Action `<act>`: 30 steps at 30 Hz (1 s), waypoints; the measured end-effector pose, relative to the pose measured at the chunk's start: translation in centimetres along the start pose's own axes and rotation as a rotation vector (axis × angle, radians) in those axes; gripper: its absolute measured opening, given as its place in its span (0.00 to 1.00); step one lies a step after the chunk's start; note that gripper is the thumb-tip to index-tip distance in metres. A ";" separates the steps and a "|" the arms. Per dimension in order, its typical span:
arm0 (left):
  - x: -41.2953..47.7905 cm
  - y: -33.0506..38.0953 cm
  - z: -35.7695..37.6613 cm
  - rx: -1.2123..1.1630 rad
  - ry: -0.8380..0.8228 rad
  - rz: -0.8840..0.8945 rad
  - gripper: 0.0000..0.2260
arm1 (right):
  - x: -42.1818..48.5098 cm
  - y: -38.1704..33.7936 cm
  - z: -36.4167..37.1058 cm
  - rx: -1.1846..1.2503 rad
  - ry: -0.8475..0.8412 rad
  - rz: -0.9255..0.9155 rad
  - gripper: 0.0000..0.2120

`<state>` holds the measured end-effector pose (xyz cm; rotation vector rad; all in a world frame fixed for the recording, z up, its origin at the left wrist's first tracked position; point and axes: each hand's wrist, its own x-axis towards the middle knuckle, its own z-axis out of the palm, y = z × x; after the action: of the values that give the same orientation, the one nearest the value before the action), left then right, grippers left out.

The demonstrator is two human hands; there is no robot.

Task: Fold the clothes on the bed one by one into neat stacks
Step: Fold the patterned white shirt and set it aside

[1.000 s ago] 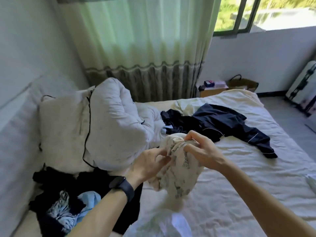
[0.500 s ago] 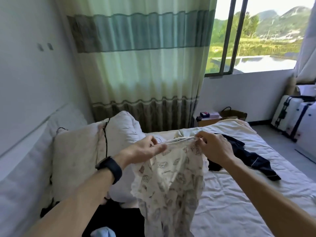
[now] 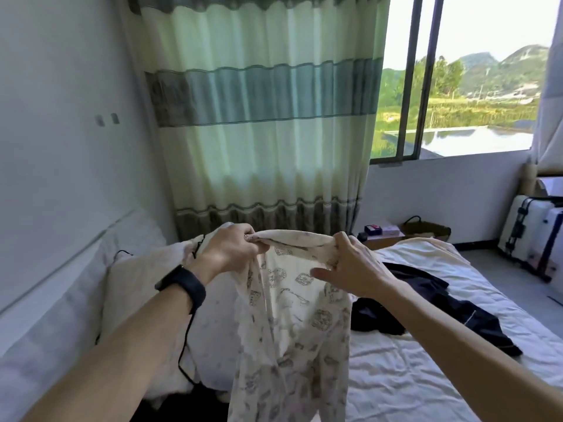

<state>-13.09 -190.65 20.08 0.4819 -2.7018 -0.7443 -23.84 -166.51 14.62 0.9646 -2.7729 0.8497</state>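
Head view: both hands are up over the bed, with the top edge of a cream printed garment stretched between them. The left hand, a black watch on its wrist, has its grip closed tight on one end. The right hand hooks its fingers over the other end, thumb sticking out free. The cloth hangs down below. A dark garment lies crumpled on the sheet to the right, and a white duvet is heaped to the left.
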 end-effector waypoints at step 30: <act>-0.5 -4.3 7.3 -0.750 -0.504 -0.255 0.22 | 1.6 8.7 -1.6 0.030 -0.249 0.243 0.10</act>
<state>-14.31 -190.78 11.71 0.4877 -2.4942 -2.0670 -30.45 -160.93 12.26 0.7969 -3.1491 0.8563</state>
